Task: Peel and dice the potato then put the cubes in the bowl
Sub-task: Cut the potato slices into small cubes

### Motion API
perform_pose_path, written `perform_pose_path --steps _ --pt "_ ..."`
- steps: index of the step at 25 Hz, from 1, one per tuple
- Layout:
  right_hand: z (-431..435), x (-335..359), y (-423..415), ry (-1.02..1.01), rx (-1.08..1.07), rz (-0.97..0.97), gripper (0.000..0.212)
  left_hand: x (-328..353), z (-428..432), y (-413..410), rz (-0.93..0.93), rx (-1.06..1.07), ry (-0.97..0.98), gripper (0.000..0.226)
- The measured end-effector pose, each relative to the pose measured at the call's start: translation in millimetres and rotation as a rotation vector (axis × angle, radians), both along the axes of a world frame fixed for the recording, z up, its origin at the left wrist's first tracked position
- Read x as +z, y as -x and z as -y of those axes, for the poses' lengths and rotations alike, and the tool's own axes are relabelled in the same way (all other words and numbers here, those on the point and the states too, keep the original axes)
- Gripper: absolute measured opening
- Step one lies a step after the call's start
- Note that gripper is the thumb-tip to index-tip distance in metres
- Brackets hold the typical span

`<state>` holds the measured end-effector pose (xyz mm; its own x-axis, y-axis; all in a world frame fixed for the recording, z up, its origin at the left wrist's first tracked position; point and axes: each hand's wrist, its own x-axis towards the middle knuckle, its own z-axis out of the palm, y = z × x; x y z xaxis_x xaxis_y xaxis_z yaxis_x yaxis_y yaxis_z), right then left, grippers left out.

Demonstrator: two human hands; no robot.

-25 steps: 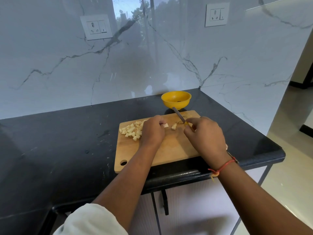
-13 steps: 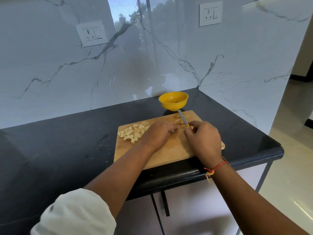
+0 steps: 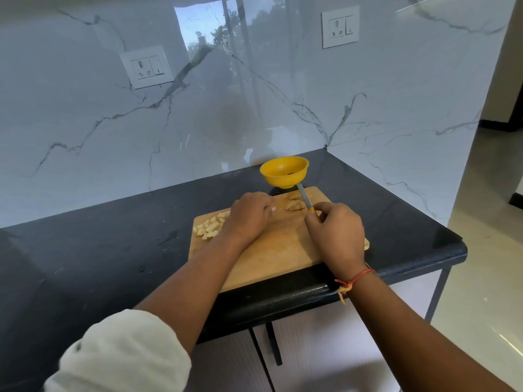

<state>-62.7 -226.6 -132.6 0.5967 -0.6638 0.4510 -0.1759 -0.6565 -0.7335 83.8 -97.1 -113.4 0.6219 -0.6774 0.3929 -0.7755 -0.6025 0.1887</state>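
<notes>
a heap of potato cubes (image 3: 210, 226) is lying at the left edge of the one wooden cutting board (image 3: 271, 258), which is sitting at the front edge of the dark worktop (image 3: 99, 250), toward its right end. the cubes are overlapping too much to count exactly, though there are well over a dozen. the left hand (image 3: 249, 216) is sitting knuckles-up just right of the heap with its fingers bent downward; i cannot tell whether it is holding anything. two uncut potato chunks (image 3: 294, 205) are lying near the board's far edge, between the hands. the right hand (image 3: 336, 236) is gripping one knife (image 3: 304, 196), its blade pointing toward the one yellow bowl (image 3: 284, 171) just beyond the board's far edge. peeling and most of the dicing are looking done. the two chunks are waiting to be cut, and no cubes are showing in the bowl.
</notes>
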Motion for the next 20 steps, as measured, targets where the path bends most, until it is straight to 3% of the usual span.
perform_pose_path --steps 3,11,20 --pt "0.0 1.6 1.2 -0.013 -0.006 0.013 0.026 2.6 31.5 4.4 -0.193 -0.006 0.065 0.022" --pt "2.9 -0.2 -2.1 -0.018 -0.012 0.006 0.027 2.4 58.4 1.7 -0.326 0.059 0.114 0.016" --pt "1.9 0.7 -1.8 -0.009 -0.029 -0.009 0.027 -4.0 52.9 -1.0 -0.265 0.161 0.271 0.020"
